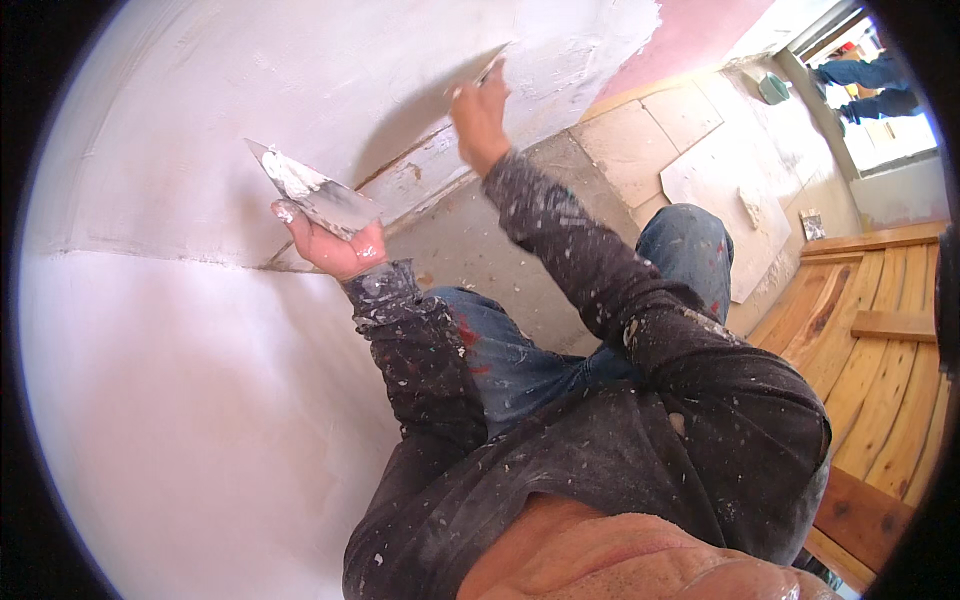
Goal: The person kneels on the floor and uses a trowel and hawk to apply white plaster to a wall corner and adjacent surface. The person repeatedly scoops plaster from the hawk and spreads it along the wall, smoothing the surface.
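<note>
Left hand (340, 250) grips flat grey metal plate (345, 208) from below, likely keeping its soft white paste (288, 175) handy; right hand (480, 118) closed round thin metal blade (492, 68), blurred, by smooth white plastered wall (230, 80); contact, I can't tell from here.

From where I am, I can read no text, label, brand, number or sign on anything around me
</note>
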